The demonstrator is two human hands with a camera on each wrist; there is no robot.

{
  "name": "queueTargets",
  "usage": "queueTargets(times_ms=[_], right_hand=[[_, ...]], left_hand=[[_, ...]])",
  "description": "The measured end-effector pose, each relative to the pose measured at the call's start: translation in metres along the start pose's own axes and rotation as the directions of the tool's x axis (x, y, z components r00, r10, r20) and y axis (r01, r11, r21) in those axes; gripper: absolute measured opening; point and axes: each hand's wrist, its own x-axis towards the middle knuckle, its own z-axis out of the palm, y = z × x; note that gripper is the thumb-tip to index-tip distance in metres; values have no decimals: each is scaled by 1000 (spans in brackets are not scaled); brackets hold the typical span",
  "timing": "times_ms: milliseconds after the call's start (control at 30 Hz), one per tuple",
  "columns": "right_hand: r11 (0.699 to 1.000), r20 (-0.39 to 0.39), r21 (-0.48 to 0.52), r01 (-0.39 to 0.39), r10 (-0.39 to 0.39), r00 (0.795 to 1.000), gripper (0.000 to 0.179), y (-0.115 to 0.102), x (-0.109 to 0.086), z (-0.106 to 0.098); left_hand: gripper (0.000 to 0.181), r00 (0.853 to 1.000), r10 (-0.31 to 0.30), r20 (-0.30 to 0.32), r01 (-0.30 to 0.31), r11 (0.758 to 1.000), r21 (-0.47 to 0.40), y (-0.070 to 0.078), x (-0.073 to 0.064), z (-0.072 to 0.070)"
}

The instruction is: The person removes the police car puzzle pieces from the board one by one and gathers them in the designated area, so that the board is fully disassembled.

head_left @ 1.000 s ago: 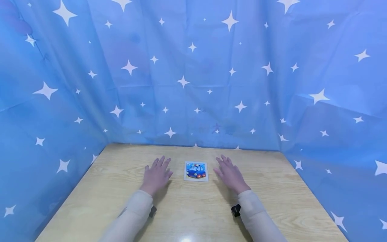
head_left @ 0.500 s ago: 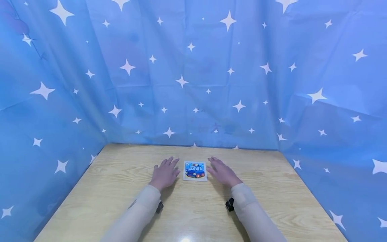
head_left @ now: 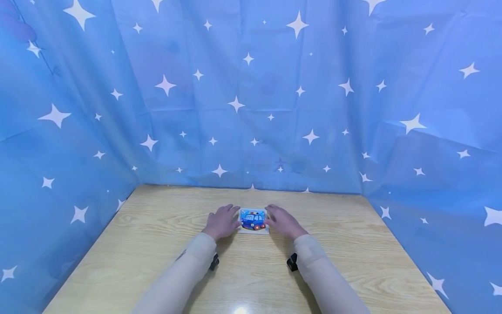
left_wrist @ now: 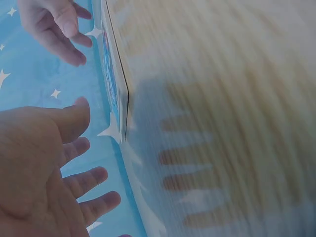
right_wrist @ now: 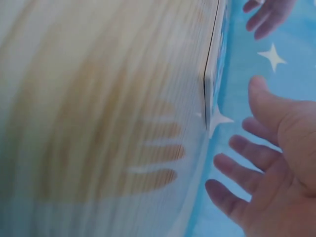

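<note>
A flat square picture board (head_left: 253,221) with a pale border and a blue cartoon police car lies on the table. My left hand (head_left: 223,221) is at its left edge and my right hand (head_left: 283,221) at its right edge, fingertips overlapping the sides in the head view. In the left wrist view the left hand (left_wrist: 39,163) has its fingers spread and loosely bent, above the tabletop and a little apart from the board (left_wrist: 113,74). The right wrist view has the right hand (right_wrist: 281,158) likewise, fingers spread, holding nothing, with the board (right_wrist: 213,74) seen edge-on.
The wooden table (head_left: 251,270) is glossy and mirrors the hands. Blue curtains (head_left: 251,87) with white stars hang behind it and at both sides. A black wrist device (head_left: 292,262) shows beneath the right sleeve, another device (head_left: 214,262) beneath the left.
Both hands have moved inward from either side, from well apart to beside the board's edges. The board stays in its place on the table.
</note>
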Motion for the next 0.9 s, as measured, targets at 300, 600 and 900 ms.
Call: queueTargets(times_ms=[300, 600, 900], right_hand=[[1000, -31, -9, -20, 20, 999, 48, -3, 9, 5], [998, -12, -70, 1, -2, 1000, 50, -4, 16, 8], [998, 11, 27, -58, 57, 998, 52, -4, 20, 9]], left_hand=[[63, 998, -29, 47, 31, 999, -42, 2, 5, 5], [64, 995, -65, 70, 63, 997, 34, 1, 10, 14], [66, 993, -69, 101, 64, 997, 46, 0, 11, 10]])
